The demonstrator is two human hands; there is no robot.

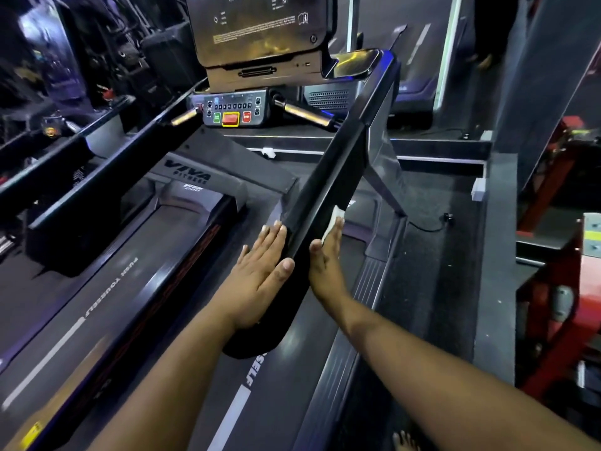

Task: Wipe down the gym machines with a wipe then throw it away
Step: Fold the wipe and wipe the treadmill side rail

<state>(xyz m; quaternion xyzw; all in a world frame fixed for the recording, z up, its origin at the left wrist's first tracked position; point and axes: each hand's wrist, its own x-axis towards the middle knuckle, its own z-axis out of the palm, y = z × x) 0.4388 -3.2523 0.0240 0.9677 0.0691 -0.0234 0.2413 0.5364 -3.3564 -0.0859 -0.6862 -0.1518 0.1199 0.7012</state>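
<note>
Furthest left of the fingers runs the treadmill belt (107, 288), with the far handrail (97, 164) beyond it. The left hand (260, 271) lies flat on the inner face of the near handrail (312, 216), its fingers (276, 231) straight and together, holding nothing; it probably steadies the rail and the person's lean. Ahead of those fingertips, up the rail, sits the control panel (232, 109) under the console (257, 30). Across the rail, the right hand (325, 255) presses against the outer face, fingers extended, with the white wipe (333, 219) trapped between them and the rail, only its edge showing past the fingertips. A flat palm spreads pressure over the wipe, so sliding it along the rail should clean a broad strip. Further right of that hand stand the rail's upright (387, 177) and a red frame (553, 288).
</note>
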